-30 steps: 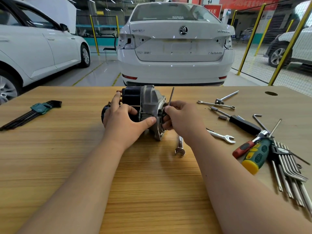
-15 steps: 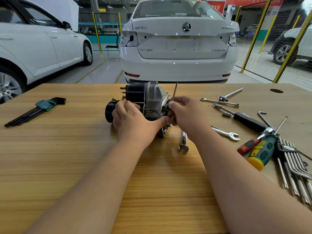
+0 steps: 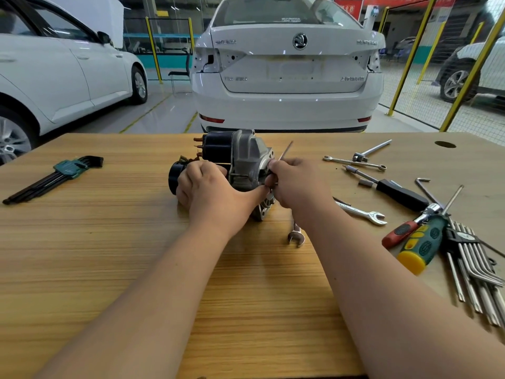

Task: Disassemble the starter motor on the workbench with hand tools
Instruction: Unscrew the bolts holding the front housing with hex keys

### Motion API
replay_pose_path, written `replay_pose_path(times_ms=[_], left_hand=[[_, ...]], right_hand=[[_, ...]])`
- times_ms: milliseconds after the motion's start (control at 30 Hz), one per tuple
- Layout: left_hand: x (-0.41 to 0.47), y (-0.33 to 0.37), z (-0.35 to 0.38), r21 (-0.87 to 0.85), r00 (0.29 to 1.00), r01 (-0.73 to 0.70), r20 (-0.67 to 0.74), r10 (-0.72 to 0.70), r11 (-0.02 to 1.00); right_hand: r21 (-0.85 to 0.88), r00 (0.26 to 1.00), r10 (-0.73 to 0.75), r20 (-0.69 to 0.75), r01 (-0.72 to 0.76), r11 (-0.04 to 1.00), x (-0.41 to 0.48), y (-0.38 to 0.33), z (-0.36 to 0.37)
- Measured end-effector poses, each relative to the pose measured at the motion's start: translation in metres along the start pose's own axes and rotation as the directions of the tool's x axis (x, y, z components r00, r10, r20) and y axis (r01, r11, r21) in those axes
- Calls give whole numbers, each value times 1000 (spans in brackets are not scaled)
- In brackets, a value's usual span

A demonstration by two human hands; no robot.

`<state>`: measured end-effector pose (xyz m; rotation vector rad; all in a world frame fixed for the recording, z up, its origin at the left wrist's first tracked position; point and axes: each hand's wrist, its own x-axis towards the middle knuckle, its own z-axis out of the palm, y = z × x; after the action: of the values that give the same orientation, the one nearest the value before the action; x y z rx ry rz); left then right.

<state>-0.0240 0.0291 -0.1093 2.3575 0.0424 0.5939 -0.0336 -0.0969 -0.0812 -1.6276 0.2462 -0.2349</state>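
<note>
The starter motor (image 3: 240,157), black body with a grey aluminium nose housing, lies on its side at the middle of the wooden workbench (image 3: 109,255). My left hand (image 3: 210,192) grips its body from the near side, thumb against the housing flange. My right hand (image 3: 297,184) holds a thin metal hex key (image 3: 285,150) at the flange face; the key's long end sticks up past my fingers. The key's tip and the bolt are hidden behind my fingers.
A green-holdered hex key set (image 3: 62,170) lies at the left. To the right are spanners (image 3: 360,213), a black-handled driver (image 3: 396,191), a red and a green-yellow screwdriver (image 3: 420,244), and a silver key set (image 3: 475,269). One spanner (image 3: 296,233) lies under my right wrist. White cars stand beyond the bench.
My left hand has slid along the motor body toward the housing. The key in my right hand has tilted a little to the right. The motor has stayed in place.
</note>
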Motion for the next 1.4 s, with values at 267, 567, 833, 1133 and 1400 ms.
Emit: replay_pose_path(times_ms=[267, 567, 833, 1133, 1400], left_hand=[[1, -1, 0, -14, 1000, -12, 0, 12, 1000], [2, -3, 2, 17, 1000, -21, -4, 21, 1000], [1, -2, 2, 9, 1000, -19, -21, 20, 1000], [0, -1, -1, 19, 1000, -26, 3, 26, 999], [-1, 1, -4, 10, 1000, -18, 23, 18, 1000]], right_hand=[[58, 992, 110, 60, -113, 992, 0, -3, -4], [74, 990, 134, 40, -137, 988, 0, -4, -1], [275, 959, 245, 139, -276, 921, 1, -7, 0], [166, 968, 207, 139, -229, 959, 5, -7, -1], [6, 991, 41, 127, -42, 999, 4, -1, -4]])
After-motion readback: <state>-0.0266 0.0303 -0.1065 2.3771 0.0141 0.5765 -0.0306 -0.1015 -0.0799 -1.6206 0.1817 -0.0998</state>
